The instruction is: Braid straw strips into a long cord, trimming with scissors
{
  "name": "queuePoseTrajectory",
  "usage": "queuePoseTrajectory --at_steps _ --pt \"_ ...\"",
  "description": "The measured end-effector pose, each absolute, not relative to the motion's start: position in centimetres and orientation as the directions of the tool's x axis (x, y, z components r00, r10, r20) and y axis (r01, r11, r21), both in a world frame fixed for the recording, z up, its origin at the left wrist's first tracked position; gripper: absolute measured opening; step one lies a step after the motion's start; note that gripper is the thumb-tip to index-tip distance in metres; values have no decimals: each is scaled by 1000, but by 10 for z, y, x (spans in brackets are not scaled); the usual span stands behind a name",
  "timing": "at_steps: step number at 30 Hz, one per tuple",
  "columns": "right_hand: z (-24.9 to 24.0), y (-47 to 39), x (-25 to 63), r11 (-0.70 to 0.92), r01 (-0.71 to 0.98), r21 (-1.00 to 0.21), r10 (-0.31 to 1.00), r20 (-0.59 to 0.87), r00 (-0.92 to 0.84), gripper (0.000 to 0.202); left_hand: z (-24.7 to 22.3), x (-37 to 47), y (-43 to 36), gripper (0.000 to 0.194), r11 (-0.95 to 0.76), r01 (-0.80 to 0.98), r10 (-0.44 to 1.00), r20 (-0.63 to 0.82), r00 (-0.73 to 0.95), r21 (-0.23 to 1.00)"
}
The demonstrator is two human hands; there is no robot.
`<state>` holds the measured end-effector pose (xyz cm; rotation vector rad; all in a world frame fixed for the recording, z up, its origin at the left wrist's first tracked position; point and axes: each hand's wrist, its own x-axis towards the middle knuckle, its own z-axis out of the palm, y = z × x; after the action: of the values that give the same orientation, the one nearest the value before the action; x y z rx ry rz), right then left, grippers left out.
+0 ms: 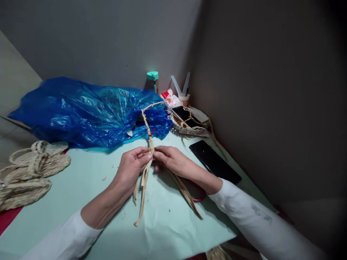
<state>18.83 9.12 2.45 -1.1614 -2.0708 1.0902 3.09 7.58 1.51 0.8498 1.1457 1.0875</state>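
Note:
A braid of pale dried plant strands (146,122) runs from the basket area down to my hands, with a red tie (151,134) around it. My left hand (133,164) pinches the braid's lower end from the left, thumb and fingers pressed together. From the right, my right hand (173,160) grips the same spot, its fingertips touching the strands beside my left thumb. Loose strands hang below my left hand, and a wider loose strand (187,196) slants down to the right from under my right hand.
A blue plastic bag (89,112) covers the table's back left. Woven sandals (40,162) lie at left. A black phone (215,161) lies at right, behind it a basket (187,129) holding another phone. A green-lidded jar (152,80) and a cup (184,99) stand near the wall.

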Motion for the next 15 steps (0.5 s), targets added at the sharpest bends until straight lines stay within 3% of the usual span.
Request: queuePoseTrajectory --at_steps 3,9,15 --pt "12 96 183 213 360 -908 868 6 -497 30 15 29 76 34 243 -138 970 -244 11 960" --pt "4 97 179 186 273 -944 871 30 -490 33 9 21 77 28 106 92 994 -109 23 990" --pt "7 92 178 221 378 -899 908 48 -416 35 19 19 72 13 -80 468 996 51 73 880"
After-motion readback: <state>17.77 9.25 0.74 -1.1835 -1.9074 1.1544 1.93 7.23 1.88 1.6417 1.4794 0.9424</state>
